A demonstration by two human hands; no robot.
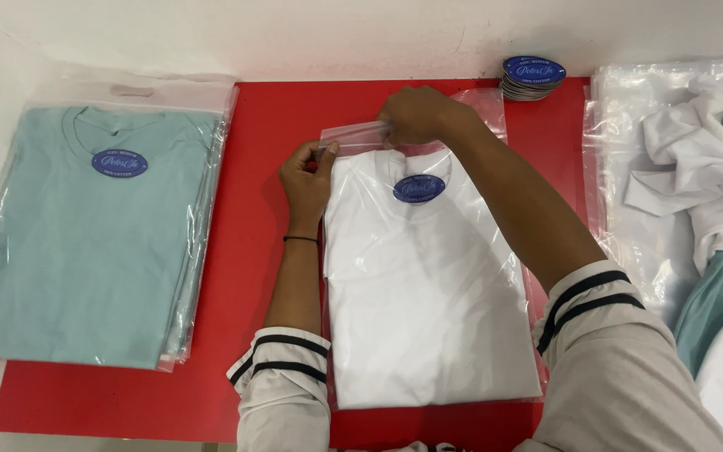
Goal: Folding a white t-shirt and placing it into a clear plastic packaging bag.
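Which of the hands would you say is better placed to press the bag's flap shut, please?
Probably the right hand: its fingertips already pinch the clear flap at the top of the bagged white T-shirt. The left hand grips the bag's upper left corner, steadying it.

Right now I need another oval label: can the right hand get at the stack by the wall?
Probably yes: the right hand is pinching the bag flap, and the label stack lies close beside it, unobstructed.

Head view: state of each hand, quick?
Left hand: closed, pinching the left top corner of the clear bag.
Right hand: closed, pinching the bag's flap.
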